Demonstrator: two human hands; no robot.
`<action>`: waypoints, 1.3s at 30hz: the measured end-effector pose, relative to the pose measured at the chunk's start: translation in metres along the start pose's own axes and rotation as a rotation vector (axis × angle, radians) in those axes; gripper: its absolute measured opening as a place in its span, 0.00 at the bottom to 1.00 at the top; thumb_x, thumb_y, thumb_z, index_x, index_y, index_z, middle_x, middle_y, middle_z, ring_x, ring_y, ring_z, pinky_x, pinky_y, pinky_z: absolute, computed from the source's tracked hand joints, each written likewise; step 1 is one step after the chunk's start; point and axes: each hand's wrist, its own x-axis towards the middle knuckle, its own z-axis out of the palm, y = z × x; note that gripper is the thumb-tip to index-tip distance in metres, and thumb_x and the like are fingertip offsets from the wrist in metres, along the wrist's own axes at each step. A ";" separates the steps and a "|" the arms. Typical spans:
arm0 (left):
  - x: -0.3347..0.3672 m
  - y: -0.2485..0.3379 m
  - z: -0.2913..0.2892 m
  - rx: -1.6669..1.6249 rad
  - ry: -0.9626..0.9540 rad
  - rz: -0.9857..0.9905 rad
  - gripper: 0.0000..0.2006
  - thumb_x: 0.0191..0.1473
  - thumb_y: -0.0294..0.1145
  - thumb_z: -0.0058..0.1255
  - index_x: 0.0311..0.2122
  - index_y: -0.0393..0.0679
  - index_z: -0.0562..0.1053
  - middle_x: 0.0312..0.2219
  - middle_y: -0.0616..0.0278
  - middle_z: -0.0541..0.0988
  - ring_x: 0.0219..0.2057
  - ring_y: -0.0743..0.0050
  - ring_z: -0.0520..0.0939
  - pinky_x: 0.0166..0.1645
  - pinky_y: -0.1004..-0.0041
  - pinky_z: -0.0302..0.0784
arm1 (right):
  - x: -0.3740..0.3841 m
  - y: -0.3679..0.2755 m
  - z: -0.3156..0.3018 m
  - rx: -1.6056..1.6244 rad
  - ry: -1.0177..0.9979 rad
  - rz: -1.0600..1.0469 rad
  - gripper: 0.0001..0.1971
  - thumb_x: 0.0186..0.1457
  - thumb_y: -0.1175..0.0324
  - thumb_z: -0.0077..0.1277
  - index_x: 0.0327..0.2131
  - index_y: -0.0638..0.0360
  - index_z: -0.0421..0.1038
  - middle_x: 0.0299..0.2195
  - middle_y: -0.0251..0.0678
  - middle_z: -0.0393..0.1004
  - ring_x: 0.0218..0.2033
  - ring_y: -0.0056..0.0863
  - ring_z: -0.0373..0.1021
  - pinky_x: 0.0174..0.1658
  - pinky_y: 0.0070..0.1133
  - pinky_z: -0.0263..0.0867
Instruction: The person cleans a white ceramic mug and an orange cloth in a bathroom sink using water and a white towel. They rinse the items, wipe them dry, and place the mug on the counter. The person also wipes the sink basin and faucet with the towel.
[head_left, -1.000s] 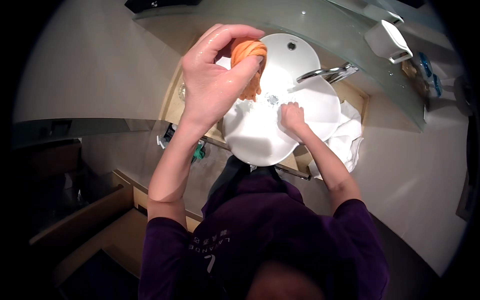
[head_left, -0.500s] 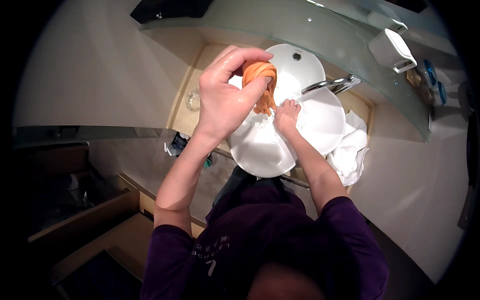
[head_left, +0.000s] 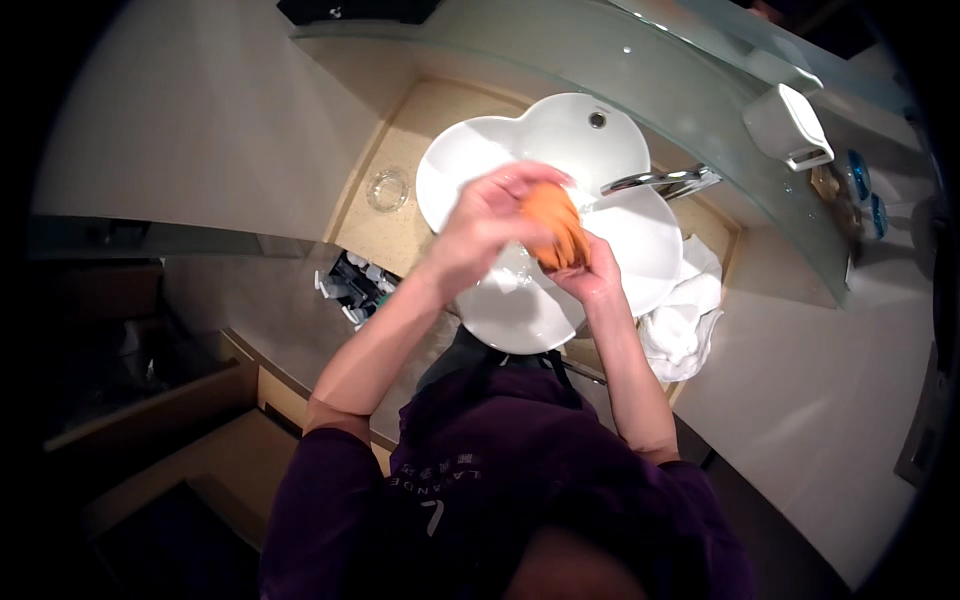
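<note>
A bunched orange cloth [head_left: 556, 222] is held over a white, lobed washbasin [head_left: 520, 325]. My left hand [head_left: 478, 225] grips its left side, the fingers curled over the top and slightly blurred. From the lower right my right hand [head_left: 597, 275] closes around the bottom end of the cloth, its palm turned up. Just right of the hands, a chrome faucet [head_left: 665, 183] reaches over the basin. Splashes of water show in the bowl beneath the cloth, partly hidden by my hands.
A round clear glass dish [head_left: 387, 190] stands on the beige counter left of the basin. Rumpled white towels [head_left: 685, 325] lie at its right. A glass shelf [head_left: 560, 60] curves across the back, with a white container [head_left: 788, 127] at its right. Several small bottles [head_left: 358, 285] sit low left.
My left hand has lowered the orange cloth toward the basin and slightly right. My right hand has come up out of the bowl and taken hold of the cloth's lower end.
</note>
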 end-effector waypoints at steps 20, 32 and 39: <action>0.077 -0.178 -0.081 -0.509 0.288 -0.536 0.21 0.61 0.53 0.56 0.40 0.42 0.73 0.35 0.52 0.79 0.31 0.60 0.81 0.37 0.62 0.82 | -0.019 0.008 -0.032 -0.349 -0.136 0.067 0.29 0.63 0.42 0.52 0.59 0.52 0.67 0.50 0.34 0.75 0.48 0.28 0.74 0.48 0.30 0.71; 0.103 -0.179 -0.090 1.091 0.474 -0.355 0.14 0.56 0.35 0.60 0.40 0.36 0.74 0.33 0.55 0.79 0.31 0.62 0.82 0.35 0.63 0.80 | 0.029 0.026 -0.016 -2.097 0.177 -0.557 0.16 0.54 0.67 0.58 0.45 0.63 0.72 0.39 0.41 0.80 0.38 0.31 0.78 0.44 0.27 0.73; 0.067 -0.175 -0.119 -0.345 0.271 -0.527 0.22 0.63 0.46 0.53 0.54 0.39 0.71 0.49 0.46 0.78 0.48 0.53 0.82 0.53 0.55 0.79 | -0.026 0.021 0.012 -0.435 -0.234 0.184 0.21 0.54 0.64 0.55 0.49 0.66 0.70 0.41 0.45 0.77 0.44 0.39 0.76 0.57 0.36 0.70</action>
